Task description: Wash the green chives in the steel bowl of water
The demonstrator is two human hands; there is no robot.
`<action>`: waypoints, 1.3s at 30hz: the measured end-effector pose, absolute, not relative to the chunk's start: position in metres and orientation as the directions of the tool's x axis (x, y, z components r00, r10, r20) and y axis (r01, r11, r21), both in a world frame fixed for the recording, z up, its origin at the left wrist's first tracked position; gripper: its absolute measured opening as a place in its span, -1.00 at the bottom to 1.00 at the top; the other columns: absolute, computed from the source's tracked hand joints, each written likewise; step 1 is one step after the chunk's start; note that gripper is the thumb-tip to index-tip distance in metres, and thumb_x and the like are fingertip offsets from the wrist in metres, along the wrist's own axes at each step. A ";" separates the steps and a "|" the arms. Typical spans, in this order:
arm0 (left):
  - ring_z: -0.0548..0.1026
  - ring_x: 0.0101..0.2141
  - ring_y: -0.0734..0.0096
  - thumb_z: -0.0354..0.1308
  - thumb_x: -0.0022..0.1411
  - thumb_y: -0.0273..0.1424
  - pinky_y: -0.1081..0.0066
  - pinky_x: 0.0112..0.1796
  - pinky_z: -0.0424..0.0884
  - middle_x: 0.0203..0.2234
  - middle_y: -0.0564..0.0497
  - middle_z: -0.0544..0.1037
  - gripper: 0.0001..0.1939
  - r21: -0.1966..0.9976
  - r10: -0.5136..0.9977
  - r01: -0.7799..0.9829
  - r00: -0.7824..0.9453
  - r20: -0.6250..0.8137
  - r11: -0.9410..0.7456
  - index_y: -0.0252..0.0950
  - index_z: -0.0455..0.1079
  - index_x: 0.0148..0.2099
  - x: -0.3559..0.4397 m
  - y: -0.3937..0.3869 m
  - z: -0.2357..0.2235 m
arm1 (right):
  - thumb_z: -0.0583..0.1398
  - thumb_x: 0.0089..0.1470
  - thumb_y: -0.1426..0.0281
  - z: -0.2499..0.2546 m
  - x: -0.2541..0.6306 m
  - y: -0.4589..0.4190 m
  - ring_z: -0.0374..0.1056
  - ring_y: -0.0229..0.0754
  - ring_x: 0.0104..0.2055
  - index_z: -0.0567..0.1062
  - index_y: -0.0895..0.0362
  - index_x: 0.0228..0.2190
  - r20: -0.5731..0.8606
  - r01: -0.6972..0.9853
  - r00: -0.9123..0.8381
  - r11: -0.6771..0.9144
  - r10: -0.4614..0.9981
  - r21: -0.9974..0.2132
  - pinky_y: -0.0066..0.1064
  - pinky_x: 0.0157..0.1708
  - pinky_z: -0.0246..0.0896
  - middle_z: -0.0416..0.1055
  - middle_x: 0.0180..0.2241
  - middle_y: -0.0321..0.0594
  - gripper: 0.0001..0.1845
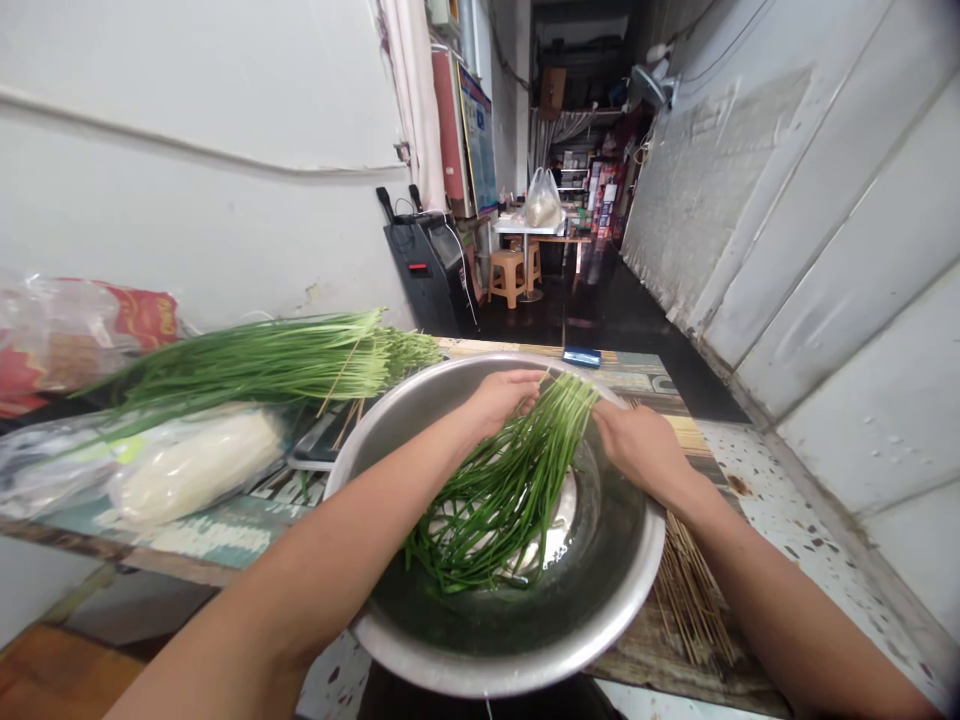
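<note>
A bunch of green garlic chives (517, 490) hangs into a wide steel basin (637, 590), pale stem ends uppermost and leaves drooping to the bottom. My left hand (506, 400) is closed at the left side of the stems, fingertips by the cut ends. A thin tan stick tip shows beside those fingertips. On the other side my right hand (637, 445) grips the stems near their ends, with its fingertips partly hidden. Wet, shiny patches lie on the basin floor under the leaves. Thin bamboo skewers (690, 590) lie on the table right of the basin, below my right forearm.
A larger pile of chives (285, 355) lies left, with a stick across it. Near it are a plastic-wrapped white bundle (202, 465), a dark tray (315, 445) and a red-printed bag (142, 315). A blue box (581, 357) sits behind the basin. Walls flank both sides.
</note>
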State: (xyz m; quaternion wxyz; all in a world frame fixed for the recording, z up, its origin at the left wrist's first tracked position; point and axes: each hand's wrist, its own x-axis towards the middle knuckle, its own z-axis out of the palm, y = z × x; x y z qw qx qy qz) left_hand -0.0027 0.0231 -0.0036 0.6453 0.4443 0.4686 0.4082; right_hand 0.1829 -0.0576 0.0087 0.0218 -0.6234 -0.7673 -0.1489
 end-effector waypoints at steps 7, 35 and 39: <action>0.29 -0.61 0.68 0.11 0.06 -0.64 0.58 -0.51 0.22 -0.63 0.10 0.40 -0.72 0.948 0.940 -0.134 0.226 -0.255 0.289 -0.39 0.50 -0.16 -0.002 0.019 0.002 | -0.11 0.22 0.36 0.008 0.183 -0.057 0.36 -0.15 -0.50 0.44 0.12 -0.20 0.224 0.961 -0.237 0.195 0.945 0.195 -0.40 -0.52 -0.16 0.48 -0.53 -0.14 -0.64; 0.41 -0.44 0.52 0.21 0.02 -0.48 0.47 -0.34 0.33 -0.31 -0.05 0.59 -0.68 0.987 0.967 0.154 0.254 0.003 -0.043 -0.34 0.52 -0.11 0.000 0.019 -0.012 | -0.06 0.14 0.46 0.002 0.183 -0.053 0.38 -0.15 -0.48 0.40 0.14 -0.23 0.202 0.961 -0.247 0.213 0.948 0.175 -0.40 -0.51 -0.13 0.48 -0.51 -0.13 -0.72; 0.48 -0.30 0.39 0.16 0.04 -0.46 0.40 -0.16 0.35 -0.28 -0.02 0.60 -0.70 0.851 0.948 0.494 0.317 0.012 -0.176 -0.29 0.53 -0.13 -0.018 0.024 0.015 | -0.08 0.17 0.42 0.002 0.187 -0.050 0.40 -0.13 -0.46 0.43 0.15 -0.24 0.186 0.969 -0.223 0.196 0.957 0.149 -0.42 -0.48 -0.05 0.49 -0.50 -0.09 -0.70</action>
